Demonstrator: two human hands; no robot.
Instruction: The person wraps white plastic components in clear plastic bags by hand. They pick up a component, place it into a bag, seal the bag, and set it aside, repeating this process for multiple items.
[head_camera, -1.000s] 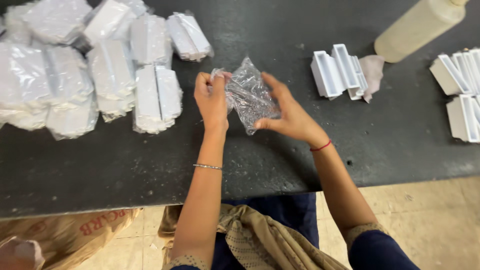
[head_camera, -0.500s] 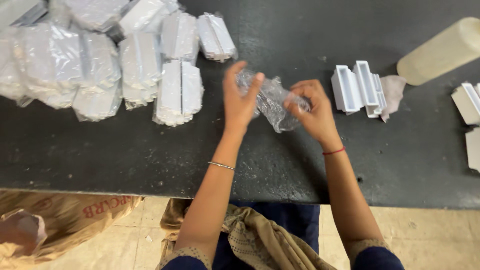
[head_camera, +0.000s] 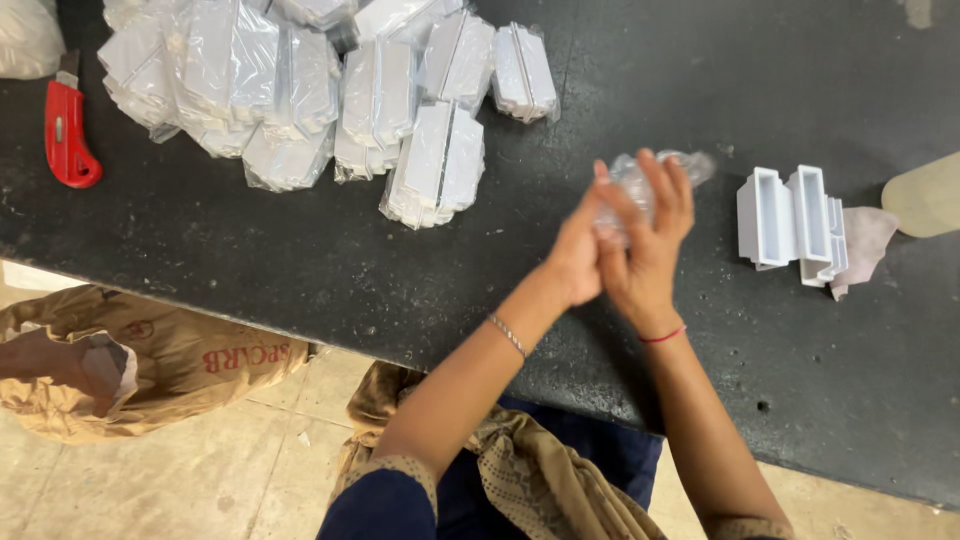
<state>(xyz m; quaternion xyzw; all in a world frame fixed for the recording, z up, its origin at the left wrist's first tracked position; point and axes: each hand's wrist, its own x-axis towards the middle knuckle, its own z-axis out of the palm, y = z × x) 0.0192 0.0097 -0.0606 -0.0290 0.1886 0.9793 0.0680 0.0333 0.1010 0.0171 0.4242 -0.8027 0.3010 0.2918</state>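
Crumpled clear plastic bag (head_camera: 640, 185) pressed between both hands, held just above the dark counter (head_camera: 300, 270), right of centre. Motion blur there; contents of the bag impossible to tell, possibly just film.

Left hand (head_camera: 578, 258) closed against the bag from the left side, palm turned toward the other hand. Right hand (head_camera: 648, 240) wrapped over the bag from the right, fingers (head_camera: 665, 185) spread upward and curled round the plastic. Palms touching or nearly so at the heel. Thin bangle (head_camera: 507, 335) on left wrist, red thread (head_camera: 662, 336) on right wrist.

Just right of the hands: white plastic channel pieces (head_camera: 790, 225) standing on the counter, unbagged, several side by side. Pinkish cloth (head_camera: 865, 245) touching their right side. Pale bottle (head_camera: 925, 195) at the right edge, lying tilted, partly cut off.

Upper left, well apart from the hands: heap of bagged white pieces (head_camera: 330, 90) in clear wrap, stacked loosely. Red utility knife (head_camera: 68, 135) at far left on the counter, near the heap.

Below counter edge: brown paper sack (head_camera: 140, 365) on the tiled floor (head_camera: 230, 470), left side. Patterned scarf (head_camera: 520, 470) on lap.
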